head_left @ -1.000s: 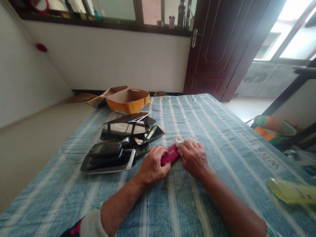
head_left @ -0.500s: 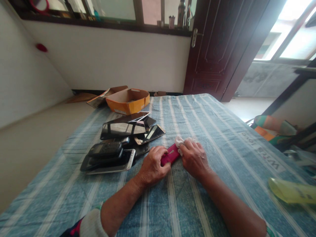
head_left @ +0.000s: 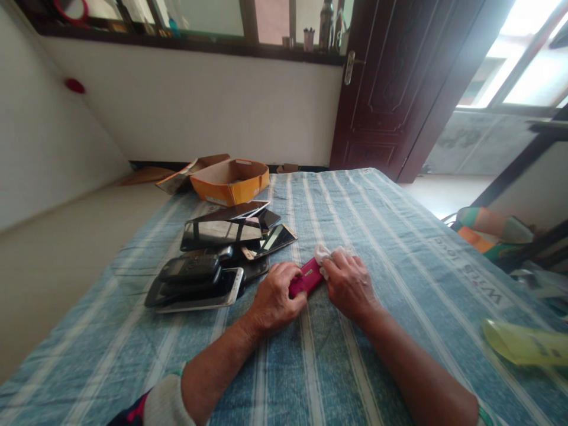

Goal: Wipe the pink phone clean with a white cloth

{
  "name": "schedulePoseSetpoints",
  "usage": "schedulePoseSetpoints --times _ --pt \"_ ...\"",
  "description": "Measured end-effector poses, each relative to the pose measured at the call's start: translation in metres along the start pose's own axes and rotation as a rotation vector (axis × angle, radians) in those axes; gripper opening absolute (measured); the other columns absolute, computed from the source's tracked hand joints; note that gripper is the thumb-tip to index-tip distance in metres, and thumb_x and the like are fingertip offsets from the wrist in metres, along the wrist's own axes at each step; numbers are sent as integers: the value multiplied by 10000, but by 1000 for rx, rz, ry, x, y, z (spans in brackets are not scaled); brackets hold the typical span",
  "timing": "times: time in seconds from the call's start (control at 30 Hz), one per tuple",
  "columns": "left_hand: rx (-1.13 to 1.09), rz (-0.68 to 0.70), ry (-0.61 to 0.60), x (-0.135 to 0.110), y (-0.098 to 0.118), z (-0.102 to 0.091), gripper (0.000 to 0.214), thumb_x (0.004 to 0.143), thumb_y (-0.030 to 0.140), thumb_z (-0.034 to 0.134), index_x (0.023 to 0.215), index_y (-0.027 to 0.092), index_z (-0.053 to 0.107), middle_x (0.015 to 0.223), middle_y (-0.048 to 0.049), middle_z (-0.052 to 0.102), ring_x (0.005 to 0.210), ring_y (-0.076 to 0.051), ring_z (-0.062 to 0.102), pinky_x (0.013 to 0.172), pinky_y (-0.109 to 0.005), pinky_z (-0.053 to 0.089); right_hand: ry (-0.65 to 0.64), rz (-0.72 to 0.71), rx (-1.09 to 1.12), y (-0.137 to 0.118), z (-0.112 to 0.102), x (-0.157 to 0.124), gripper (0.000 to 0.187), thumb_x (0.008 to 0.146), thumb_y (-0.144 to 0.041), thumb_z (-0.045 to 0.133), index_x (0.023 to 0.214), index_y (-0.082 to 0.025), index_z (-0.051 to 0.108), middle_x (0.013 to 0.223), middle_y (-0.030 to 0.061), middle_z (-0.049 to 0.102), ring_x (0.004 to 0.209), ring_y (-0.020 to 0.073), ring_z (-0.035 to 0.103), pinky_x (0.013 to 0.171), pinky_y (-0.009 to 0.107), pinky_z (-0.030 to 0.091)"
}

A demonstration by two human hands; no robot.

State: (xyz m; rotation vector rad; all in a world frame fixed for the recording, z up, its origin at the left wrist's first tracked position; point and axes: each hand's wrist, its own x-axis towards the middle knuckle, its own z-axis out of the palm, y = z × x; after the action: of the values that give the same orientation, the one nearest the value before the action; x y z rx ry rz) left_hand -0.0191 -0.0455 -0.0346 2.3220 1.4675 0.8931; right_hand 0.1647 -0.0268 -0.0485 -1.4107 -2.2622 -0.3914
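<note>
A pink mobile phone (head_left: pixel 310 274) lies tilted on the striped cloth, its long side running up to the right. My left hand (head_left: pixel 278 296) grips its near left end between thumb and fingers. Bunched in the fingers of my right hand (head_left: pixel 351 284) is a white tissue (head_left: pixel 323 254), pressed against the phone's far right end, which it partly hides. Left of my hands several old phones are heaped, among them a black phone (head_left: pixel 190 269) on top of a white-framed phone (head_left: pixel 199 299) and a gold-edged phone (head_left: pixel 271 241) with a dark screen.
An open orange cardboard box (head_left: pixel 231 190) stands behind the heap at the table's far left edge. A yellow translucent packet (head_left: pixel 523 343) lies at the right. The blue striped tablecloth (head_left: pixel 377 225) covers the table; a dark red door (head_left: pixel 390 89) is beyond.
</note>
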Motion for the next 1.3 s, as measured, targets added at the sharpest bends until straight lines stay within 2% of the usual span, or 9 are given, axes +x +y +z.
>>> schedulePoseSetpoints --times 1.3 --pt "-2 7 3 0 0 0 209 673 130 600 871 195 595 988 -68 654 931 -232 594 856 -381 506 -4 5 15 0 2 0 97 830 -144 524 832 -197 605 852 68 576 785 214 455 733 340 268"
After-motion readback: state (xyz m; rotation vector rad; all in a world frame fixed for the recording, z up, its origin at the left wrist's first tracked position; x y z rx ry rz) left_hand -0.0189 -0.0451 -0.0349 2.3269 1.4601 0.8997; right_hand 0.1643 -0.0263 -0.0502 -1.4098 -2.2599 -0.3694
